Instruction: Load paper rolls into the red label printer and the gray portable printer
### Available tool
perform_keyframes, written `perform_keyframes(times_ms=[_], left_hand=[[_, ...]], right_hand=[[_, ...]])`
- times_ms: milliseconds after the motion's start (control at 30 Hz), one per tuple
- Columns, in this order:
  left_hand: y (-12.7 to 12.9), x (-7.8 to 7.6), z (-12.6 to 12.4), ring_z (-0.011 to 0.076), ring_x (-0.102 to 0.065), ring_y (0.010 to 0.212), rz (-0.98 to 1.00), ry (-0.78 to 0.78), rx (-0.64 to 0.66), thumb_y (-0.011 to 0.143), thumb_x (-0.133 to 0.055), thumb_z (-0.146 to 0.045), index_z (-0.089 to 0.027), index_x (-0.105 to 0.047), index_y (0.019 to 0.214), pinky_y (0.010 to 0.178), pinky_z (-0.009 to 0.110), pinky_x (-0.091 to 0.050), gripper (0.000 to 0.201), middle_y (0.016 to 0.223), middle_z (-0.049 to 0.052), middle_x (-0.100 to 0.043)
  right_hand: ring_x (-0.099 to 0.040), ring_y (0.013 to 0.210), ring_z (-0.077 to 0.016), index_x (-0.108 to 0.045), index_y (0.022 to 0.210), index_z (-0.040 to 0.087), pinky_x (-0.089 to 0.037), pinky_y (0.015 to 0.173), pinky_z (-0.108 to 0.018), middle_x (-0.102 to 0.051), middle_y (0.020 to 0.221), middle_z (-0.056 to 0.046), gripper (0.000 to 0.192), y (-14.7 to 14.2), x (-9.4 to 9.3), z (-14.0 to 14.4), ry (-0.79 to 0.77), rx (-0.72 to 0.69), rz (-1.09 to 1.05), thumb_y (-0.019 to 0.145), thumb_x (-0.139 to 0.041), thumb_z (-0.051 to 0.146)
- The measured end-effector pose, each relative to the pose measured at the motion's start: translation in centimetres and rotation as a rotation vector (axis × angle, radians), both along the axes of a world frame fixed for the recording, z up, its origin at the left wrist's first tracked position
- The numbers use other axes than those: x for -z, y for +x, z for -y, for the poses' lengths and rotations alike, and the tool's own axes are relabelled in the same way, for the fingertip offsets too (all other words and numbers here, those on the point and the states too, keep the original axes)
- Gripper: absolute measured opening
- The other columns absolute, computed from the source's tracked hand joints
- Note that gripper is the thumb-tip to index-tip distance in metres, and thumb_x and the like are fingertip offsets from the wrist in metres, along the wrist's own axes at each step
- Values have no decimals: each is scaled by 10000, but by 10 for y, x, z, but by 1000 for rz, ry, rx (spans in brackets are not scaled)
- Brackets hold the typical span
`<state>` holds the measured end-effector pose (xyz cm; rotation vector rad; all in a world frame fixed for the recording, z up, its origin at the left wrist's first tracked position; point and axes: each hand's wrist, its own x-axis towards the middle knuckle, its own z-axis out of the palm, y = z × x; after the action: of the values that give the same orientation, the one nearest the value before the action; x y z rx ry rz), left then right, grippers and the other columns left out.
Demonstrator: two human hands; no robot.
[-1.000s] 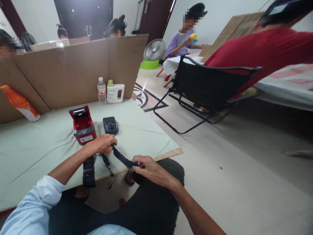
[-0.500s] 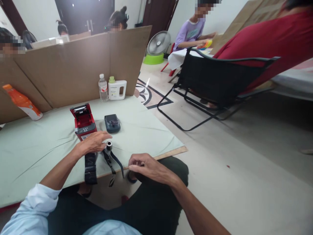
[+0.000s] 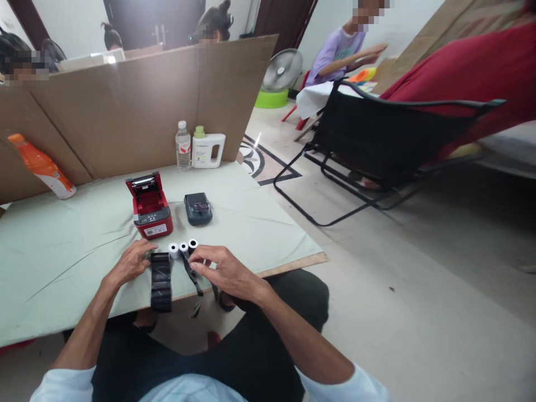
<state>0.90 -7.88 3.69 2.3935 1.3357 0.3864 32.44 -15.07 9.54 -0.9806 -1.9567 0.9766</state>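
Three small white-ended rolls [image 3: 183, 247] with dark cores stand in a row near the table's front edge. A wide strip of black shiny squares [image 3: 161, 285] hangs over that edge, left of the rolls, and narrow black tails [image 3: 196, 286] trail from them. My left hand [image 3: 130, 261] lies beside the top of the wide strip, fingers stretched out, open. Close by the rolls, my right hand [image 3: 228, 273] has thumb and fingertips brought together at the black tails; what they pinch, if anything, is hidden. Behind stands a red printer [image 3: 153, 209], its lid up.
A small dark device [image 3: 198, 209] lies right of the printer. A water bottle [image 3: 183, 146], a white jug [image 3: 208, 149] and an orange bottle [image 3: 42, 167] stand along the cardboard screen [image 3: 138, 106]. A black folding chair [image 3: 377, 134] and other people are beyond.
My left hand has moved left from the rolls to the wide black strip, uncovering the rolls and printer front. The right hand has come left and up to the rolls.
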Motion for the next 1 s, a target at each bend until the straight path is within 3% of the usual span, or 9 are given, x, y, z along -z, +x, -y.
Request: perform_keyframes(times_ms=[133, 333, 533, 667, 800, 900, 1000], left_hand=[[2, -1, 3, 280, -653, 1140, 69, -35, 56, 738, -622, -56, -220, -723, 1229, 1044, 461, -526, 528, 1196, 104, -708], [1, -2, 15, 300, -607, 1235, 105, -36, 102, 707, -677, -73, -235, -672, 1318, 1097, 485, -485, 632, 1310, 107, -684], [20, 5, 27, 302, -611, 1114, 54, 28, 10, 795, -700, -132, -206, -713, 1214, 1014, 479, -492, 426, 1158, 110, -721], [22, 4, 30, 291, -622, 1103, 116, 10, -35, 825, -671, -148, -212, -727, 1150, 1017, 469, -491, 336, 1108, 102, -726], [13, 1, 30, 255, -662, 1042, 304, -40, -59, 863, -640, -209, -192, -714, 1132, 962, 420, -533, 280, 1092, 97, -723], [7, -5, 34, 243, -690, 1023, 443, -87, -147, 878, -644, -274, -185, -699, 1162, 881, 375, -570, 303, 1116, 97, -735], [8, -16, 41, 233, -717, 994, 543, -119, -218, 875, -670, -307, -181, -694, 1169, 866, 355, -590, 320, 1116, 92, -755]], right_hand=[[-634, 824, -171, -725, 975, 201, -490, 748, -282, -695, 905, -40, 139, -12, 6, -11, 80, 18, 61, 982, -586, 196], [-652, 1082, -257, -724, 1129, 191, -518, 984, -412, -743, 1131, -116, 183, -21, 21, -29, 315, 52, 201, 1004, -592, 206], [-631, 1184, -293, -736, 1185, 167, -515, 1025, -472, -712, 1266, -169, 231, -35, 40, -48, 422, -53, 394, 997, -604, 196], [-635, 1160, -286, -748, 1153, 171, -520, 996, -460, -716, 1236, -157, 207, -39, 47, -54, 431, -74, 479, 992, -619, 194], [-641, 1144, -283, -750, 1118, 159, -528, 993, -444, -718, 1207, -154, 189, -39, 42, -56, 409, -74, 471, 981, -621, 178], [-645, 1165, -285, -720, 1163, 158, -524, 1013, -451, -710, 1233, -158, 214, -42, 32, -53, 343, -20, 363, 980, -612, 186], [-688, 1066, -252, -694, 1178, 179, -542, 946, -407, -737, 1158, -124, 219, -50, 21, -48, 174, 5, 201, 994, -615, 268]])
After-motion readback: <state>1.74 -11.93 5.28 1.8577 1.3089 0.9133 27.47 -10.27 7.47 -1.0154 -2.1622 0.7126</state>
